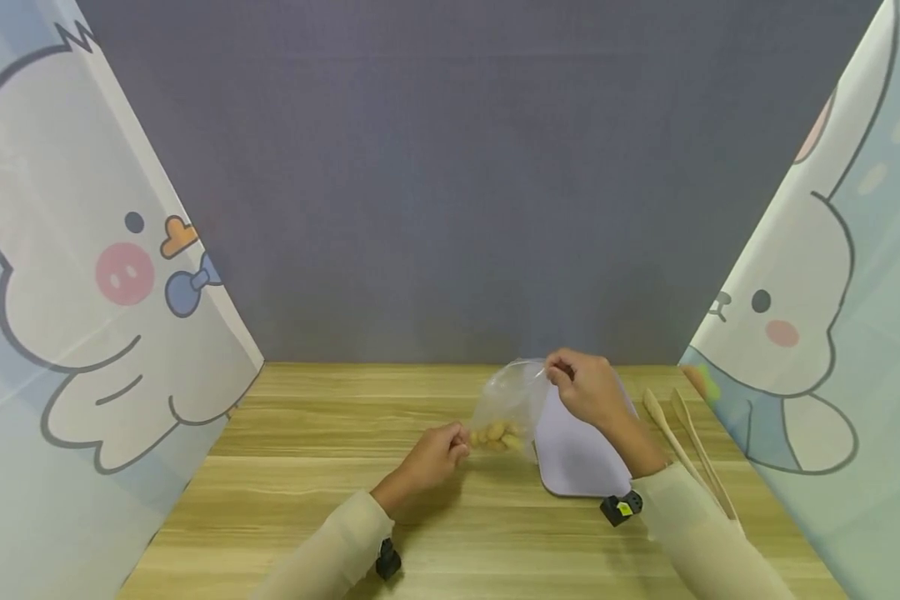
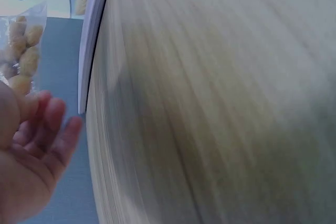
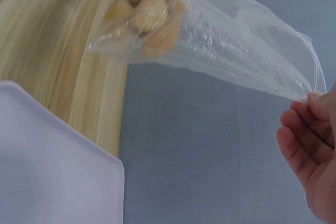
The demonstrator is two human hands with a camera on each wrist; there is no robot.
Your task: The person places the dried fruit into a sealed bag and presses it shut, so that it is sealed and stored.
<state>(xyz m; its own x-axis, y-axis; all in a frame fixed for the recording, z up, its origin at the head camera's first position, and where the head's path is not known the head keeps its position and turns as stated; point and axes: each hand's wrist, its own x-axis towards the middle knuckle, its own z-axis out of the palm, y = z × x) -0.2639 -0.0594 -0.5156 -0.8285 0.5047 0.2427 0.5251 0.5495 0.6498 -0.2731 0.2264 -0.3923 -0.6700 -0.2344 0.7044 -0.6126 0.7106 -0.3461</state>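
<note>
A clear plastic bag point(image 1: 521, 393) hangs between both hands above the table. Several tan, rounded lumps point(image 3: 150, 15) lie gathered in its lower end. My right hand point(image 1: 587, 386) pinches the bag's upper edge between thumb and forefinger, with the other fingers loosely curled in the right wrist view. At the lower left end, my left hand point(image 1: 438, 454) pinches the bag close beside the lumps. The left wrist view shows that hand point(image 2: 29, 145) at the left edge, its thumb covering part of the bag's end.
A pale lilac tray point(image 1: 581, 454) lies on the wooden table point(image 1: 307, 475), partly under the right hand and bag. Two long wooden utensils point(image 1: 693, 437) rest to its right, near the right forearm. A grey wall point(image 1: 450, 183) stands behind, with cartoon-printed panels on both sides.
</note>
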